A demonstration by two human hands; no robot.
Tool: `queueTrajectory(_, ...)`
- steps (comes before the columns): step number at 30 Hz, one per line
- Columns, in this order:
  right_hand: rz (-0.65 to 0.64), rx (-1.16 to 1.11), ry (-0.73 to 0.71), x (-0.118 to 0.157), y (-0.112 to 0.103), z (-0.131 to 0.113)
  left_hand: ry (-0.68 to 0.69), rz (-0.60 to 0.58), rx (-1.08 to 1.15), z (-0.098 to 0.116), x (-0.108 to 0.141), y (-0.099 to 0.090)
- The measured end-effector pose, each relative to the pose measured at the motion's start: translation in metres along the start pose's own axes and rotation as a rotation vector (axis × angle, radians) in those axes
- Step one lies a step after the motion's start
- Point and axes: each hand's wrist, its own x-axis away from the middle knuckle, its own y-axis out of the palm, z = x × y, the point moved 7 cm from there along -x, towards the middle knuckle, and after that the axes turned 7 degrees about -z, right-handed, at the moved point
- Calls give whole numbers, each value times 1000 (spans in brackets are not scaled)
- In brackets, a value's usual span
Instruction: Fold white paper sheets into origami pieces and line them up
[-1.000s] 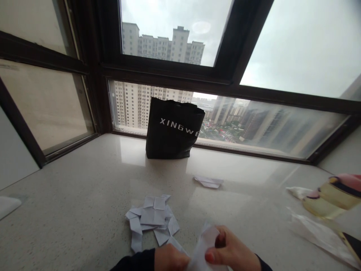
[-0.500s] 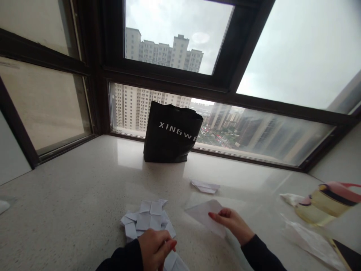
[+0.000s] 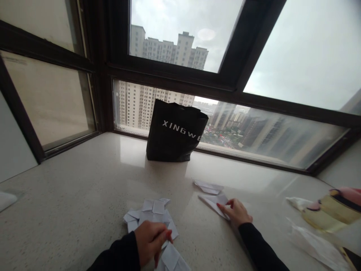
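Observation:
My right hand [image 3: 237,211] pinches a folded sheet of white paper [image 3: 213,203] between thumb and fingers, low over the counter. Just beyond that sheet lies another folded paper piece [image 3: 208,187]. To the left, a cluster of folded white paper pieces [image 3: 153,207] overlaps on the counter. My left hand [image 3: 152,239] hangs over the near side of this cluster, fingers curled and thumb pressed in; whatever they grip, if anything, is hidden. Close below its fingertips is a further folded paper piece [image 3: 173,259], partly cut off by the bottom edge.
A black bag [image 3: 176,135] with white lettering stands at the back against the window. On the right are a yellowish bottle with a pink top [image 3: 328,210] and crumpled clear plastic [image 3: 313,242]. The pale speckled counter [image 3: 84,203] runs beneath everything.
My right hand has moved slightly away from me and right, bringing its paper close to the far folded piece; the sheet looks narrower and lower. My left hand has barely moved. The view shifted slightly.

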Motion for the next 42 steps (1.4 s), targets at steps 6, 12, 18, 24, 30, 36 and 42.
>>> queueTrajectory(6,120,63,2,4,-18,-1,63,484,-226,-6,6,-97)
queueTrajectory(12,146,-50,-402,41,-33,-81,-198,434,-561,-37,0,-103)
queueTrajectory(18,-256,-94,-740,112,17,-171,-210,354,-393,-39,-8,-82)
queueTrajectory(24,-502,-246,-588,125,57,-180,-44,309,47,-31,-15,-86)
queueTrajectory(30,-659,-444,-537,113,61,-173,-21,326,407,-36,-10,-90)
queueTrajectory(36,-668,-673,-498,91,20,-159,21,379,631,-35,-8,-90)
queueTrajectory(42,-672,-984,-442,103,-2,-172,-12,333,680,-39,-14,-71)
